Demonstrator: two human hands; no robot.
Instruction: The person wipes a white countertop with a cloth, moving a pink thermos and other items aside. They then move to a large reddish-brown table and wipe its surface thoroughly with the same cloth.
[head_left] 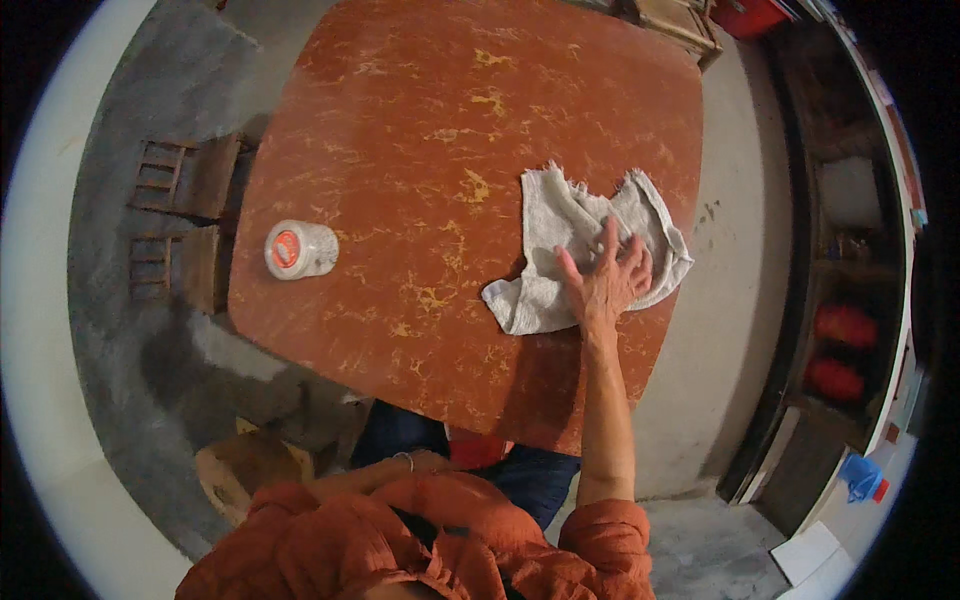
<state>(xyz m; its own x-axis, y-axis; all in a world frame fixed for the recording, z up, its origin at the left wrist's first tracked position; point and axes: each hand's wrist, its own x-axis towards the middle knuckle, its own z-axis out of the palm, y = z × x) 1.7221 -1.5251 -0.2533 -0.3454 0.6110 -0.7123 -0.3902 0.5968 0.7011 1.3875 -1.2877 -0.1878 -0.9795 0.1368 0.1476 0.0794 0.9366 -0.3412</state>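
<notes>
Near the right edge of the desk [390,180], I log one pale rumpled cloth [548,245], right grip [608,288] unclenched, splayed on top, seemingly to press it broadly; left grip [430,462] beyond the near edge, state untellable; one jar [312,250] near the left edge, well clear.

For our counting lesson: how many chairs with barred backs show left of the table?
2: the farther chair and, beside it, the nearer chair, roughly level with the jar, both left of the table. More may be hidden beneath it.
</notes>
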